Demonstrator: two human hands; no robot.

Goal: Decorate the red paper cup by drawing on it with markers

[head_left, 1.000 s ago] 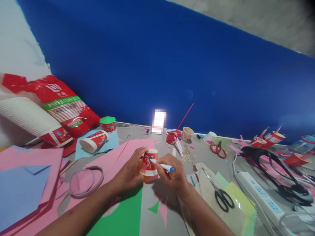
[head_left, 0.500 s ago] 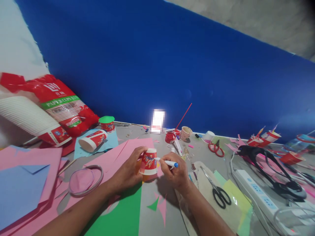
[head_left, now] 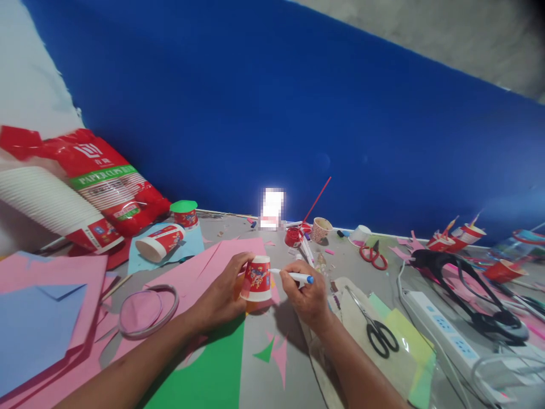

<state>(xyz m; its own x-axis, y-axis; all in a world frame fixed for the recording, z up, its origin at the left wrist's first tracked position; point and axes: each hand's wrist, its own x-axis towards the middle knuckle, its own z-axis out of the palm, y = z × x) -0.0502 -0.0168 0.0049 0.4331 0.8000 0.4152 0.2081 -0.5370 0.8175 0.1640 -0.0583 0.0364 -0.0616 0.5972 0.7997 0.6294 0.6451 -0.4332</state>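
Note:
A red paper cup (head_left: 258, 277) with a printed picture and white bands stands upside down in front of me. My left hand (head_left: 227, 287) is closed round its left side, thumb low and fingers near the top. In my right hand (head_left: 305, 292) is a white marker (head_left: 298, 276) with a blue end, gripped like a pen. Its tip points left at the cup's right side; whether it touches, I cannot tell. Under the left forearm lies green paper (head_left: 208, 369), and small green and pink scraps (head_left: 266, 352) lie just in front of the cup.
To the left are stacked paper cups (head_left: 46, 199), a red cup bag (head_left: 110, 176) and a cup lying on its side (head_left: 159, 243). Black-handled scissors (head_left: 381, 338), red-handled scissors (head_left: 373, 257), a power strip (head_left: 443, 326) and a black strap-like object (head_left: 464, 295) are on the right.
My right hand and the marker have shifted slightly right, and the marker's blue end has swung a little up and right. My left hand still holds the cup in nearly the same place.

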